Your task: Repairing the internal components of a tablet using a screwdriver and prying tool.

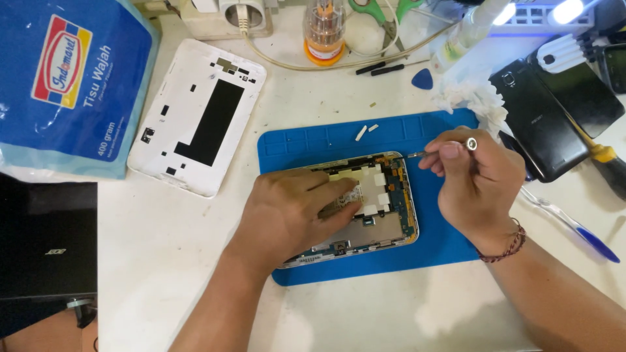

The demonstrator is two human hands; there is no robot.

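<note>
An opened tablet (385, 215) with its circuit board and silver shielding exposed lies on a blue work mat (313, 143). My left hand (293, 208) rests flat on the tablet's inside, fingers pressing on the pale centre part. My right hand (476, 179) pinches a thin metal tool (417, 154), probably a small screwdriver, whose tip touches the tablet's upper right edge. Two small white bits (365, 130) lie on the mat above the tablet.
The tablet's white back cover (195, 117) lies left of the mat, beside a blue tissue pack (72, 78). Black phones (554, 117), crumpled tissue (476, 101), a blue pick (422, 79), a toothbrush (574, 228), a screwdriver-bit holder (324, 32) and a black box (45, 241) surround the mat.
</note>
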